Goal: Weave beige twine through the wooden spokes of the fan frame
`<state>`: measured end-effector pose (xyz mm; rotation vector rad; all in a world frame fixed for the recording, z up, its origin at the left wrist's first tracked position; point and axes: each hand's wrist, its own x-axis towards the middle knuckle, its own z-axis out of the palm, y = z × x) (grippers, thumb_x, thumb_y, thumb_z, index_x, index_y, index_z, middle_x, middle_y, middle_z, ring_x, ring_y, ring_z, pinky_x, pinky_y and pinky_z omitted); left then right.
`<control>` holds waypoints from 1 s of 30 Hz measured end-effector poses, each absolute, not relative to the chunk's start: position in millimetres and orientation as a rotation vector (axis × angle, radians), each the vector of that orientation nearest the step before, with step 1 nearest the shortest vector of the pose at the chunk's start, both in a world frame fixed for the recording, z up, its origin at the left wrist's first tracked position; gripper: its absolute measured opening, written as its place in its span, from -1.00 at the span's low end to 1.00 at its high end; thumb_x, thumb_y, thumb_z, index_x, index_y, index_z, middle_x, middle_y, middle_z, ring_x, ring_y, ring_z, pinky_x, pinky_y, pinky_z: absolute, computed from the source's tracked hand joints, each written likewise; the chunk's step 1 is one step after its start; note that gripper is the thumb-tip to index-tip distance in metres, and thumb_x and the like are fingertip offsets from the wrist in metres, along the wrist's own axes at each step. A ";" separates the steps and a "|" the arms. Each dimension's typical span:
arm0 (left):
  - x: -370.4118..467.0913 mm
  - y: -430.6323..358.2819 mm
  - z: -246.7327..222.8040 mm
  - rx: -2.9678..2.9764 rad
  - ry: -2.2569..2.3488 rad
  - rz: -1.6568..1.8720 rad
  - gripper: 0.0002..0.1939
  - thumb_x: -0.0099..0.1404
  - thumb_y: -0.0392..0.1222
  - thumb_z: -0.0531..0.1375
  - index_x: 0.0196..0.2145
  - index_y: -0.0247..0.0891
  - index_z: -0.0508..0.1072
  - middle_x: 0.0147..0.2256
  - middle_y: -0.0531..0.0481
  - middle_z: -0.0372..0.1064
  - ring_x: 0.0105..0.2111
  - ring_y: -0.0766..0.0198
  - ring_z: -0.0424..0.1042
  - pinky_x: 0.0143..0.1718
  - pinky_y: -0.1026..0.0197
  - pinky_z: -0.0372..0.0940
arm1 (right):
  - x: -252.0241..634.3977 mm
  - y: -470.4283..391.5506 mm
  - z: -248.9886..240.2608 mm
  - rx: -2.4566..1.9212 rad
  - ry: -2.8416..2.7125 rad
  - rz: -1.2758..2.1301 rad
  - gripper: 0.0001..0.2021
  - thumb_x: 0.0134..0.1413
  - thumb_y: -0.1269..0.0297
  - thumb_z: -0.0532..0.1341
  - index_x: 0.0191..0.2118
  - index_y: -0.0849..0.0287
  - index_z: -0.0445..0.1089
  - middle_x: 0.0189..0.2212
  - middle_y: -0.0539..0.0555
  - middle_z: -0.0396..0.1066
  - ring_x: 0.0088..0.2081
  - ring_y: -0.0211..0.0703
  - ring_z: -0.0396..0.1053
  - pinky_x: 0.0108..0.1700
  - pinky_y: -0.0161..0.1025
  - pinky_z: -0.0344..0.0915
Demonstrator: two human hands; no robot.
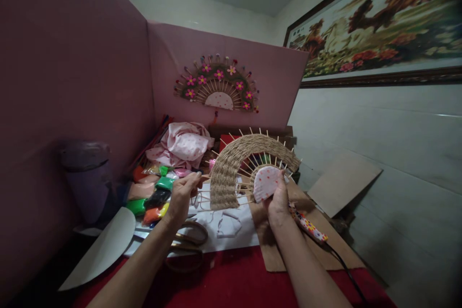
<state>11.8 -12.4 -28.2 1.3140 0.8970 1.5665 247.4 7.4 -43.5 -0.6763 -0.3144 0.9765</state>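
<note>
A half-round fan point(231, 173) of wooden sticks woven with brown twine is held up over the table. My right hand point(278, 204) grips it by its white, red-dotted half-round centre point(266, 183), thumb on the front and fingers behind, mostly hidden. Bare stick ends poke out past the woven band. At the fan's left edge my left hand point(185, 196) is closed in a pinch on a thin tan strand point(205, 176); whether it is twine or a stick end I cannot tell. Large scissors point(193, 236) lie below my left wrist.
A flower-patterned glue gun point(310, 227) with a cord lies on brown cardboard point(270, 250) at right. Colourful clay packets point(146, 190) and pink cloth point(184, 144) fill the left. A finished flowered fan point(219, 82) hangs on the pink panel point(274, 77). A purple tumbler point(88, 183) stands left.
</note>
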 end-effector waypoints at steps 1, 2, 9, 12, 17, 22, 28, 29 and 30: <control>11.7 -12.9 -27.5 1.374 0.902 1.574 -0.65 0.11 0.04 0.16 -0.59 -0.31 0.46 -0.61 0.07 0.09 -0.62 0.43 0.01 -0.62 0.33 -0.08 | 248.1 8.3 -44.5 -0.678 -0.314 0.969 -0.57 -0.16 -0.12 0.19 -0.33 0.18 0.36 -0.51 -0.06 0.44 -0.52 -0.25 0.37 -0.41 -0.29 0.32; 11.6 -13.9 -26.5 1.450 0.907 1.587 -0.67 0.11 0.01 0.17 -0.60 -0.31 0.46 -0.61 0.07 0.09 -0.61 0.42 0.03 -0.61 0.32 -0.06 | 248.8 9.1 -45.5 -0.685 -0.317 0.961 -0.57 -0.16 -0.13 0.19 -0.33 0.17 0.36 -0.50 -0.06 0.44 -0.51 -0.25 0.37 -0.41 -0.28 0.32; 14.6 -22.2 -22.3 1.932 0.977 1.725 -0.83 0.15 -0.18 0.15 -0.45 -0.25 0.53 -0.54 0.04 0.22 -0.52 0.35 0.19 -0.51 0.28 0.08 | 248.4 7.7 -43.2 -0.709 -0.337 0.930 -0.54 -0.20 -0.17 0.18 -0.34 0.17 0.34 -0.52 -0.07 0.43 -0.49 -0.24 0.38 -0.38 -0.26 0.32; 14.6 -22.3 -23.5 2.082 1.059 1.784 -0.85 0.16 -0.24 0.14 -0.39 -0.23 0.52 -0.53 0.05 0.22 -0.53 0.35 0.20 -0.49 0.28 0.10 | 247.7 7.0 -41.6 -0.700 -0.306 0.926 -0.55 -0.20 -0.16 0.19 -0.34 0.16 0.33 -0.52 -0.08 0.43 -0.50 -0.25 0.37 -0.38 -0.27 0.32; 13.9 -21.9 -25.7 2.291 1.249 1.849 -0.87 0.16 -0.26 0.14 -0.42 -0.24 0.50 -0.51 0.02 0.24 -0.46 0.30 0.24 -0.40 0.24 0.14 | 248.7 8.7 -44.1 -0.694 -0.325 0.900 -0.53 -0.20 -0.16 0.20 -0.32 0.17 0.33 -0.49 -0.07 0.43 -0.47 -0.24 0.38 -0.35 -0.26 0.33; 14.7 -19.2 -31.3 2.403 1.267 1.832 -0.89 0.16 -0.24 0.14 -0.42 -0.23 0.49 -0.51 0.00 0.26 -0.45 0.26 0.25 -0.40 0.22 0.15 | 249.0 8.4 -45.4 -0.692 -0.346 0.865 -0.51 -0.21 -0.18 0.19 -0.30 0.16 0.32 -0.50 -0.08 0.42 -0.47 -0.25 0.38 -0.35 -0.27 0.33; 15.7 -18.3 -31.1 2.340 1.182 1.912 -0.91 0.15 -0.25 0.16 -0.46 -0.21 0.46 -0.50 -0.01 0.31 -0.42 0.24 0.28 -0.35 0.21 0.19 | 248.9 7.1 -41.7 -0.669 -0.318 0.886 -0.54 -0.18 -0.17 0.17 -0.32 0.15 0.33 -0.51 -0.09 0.42 -0.49 -0.26 0.36 -0.37 -0.27 0.32; 15.9 -18.9 -30.6 2.336 1.168 1.915 -0.91 0.15 -0.26 0.16 -0.46 -0.22 0.46 -0.50 -0.01 0.31 -0.42 0.24 0.28 -0.35 0.21 0.19 | 249.1 7.2 -41.5 -0.667 -0.304 0.881 -0.55 -0.18 -0.16 0.18 -0.33 0.16 0.33 -0.51 -0.08 0.42 -0.49 -0.26 0.36 -0.38 -0.28 0.31; 16.1 -19.6 -30.0 2.335 1.156 1.916 -0.92 0.15 -0.26 0.16 -0.46 -0.22 0.46 -0.50 -0.02 0.31 -0.43 0.25 0.28 -0.35 0.21 0.19 | 249.4 7.4 -41.6 -0.666 -0.295 0.877 -0.56 -0.18 -0.16 0.18 -0.34 0.16 0.33 -0.51 -0.08 0.42 -0.49 -0.26 0.36 -0.38 -0.28 0.31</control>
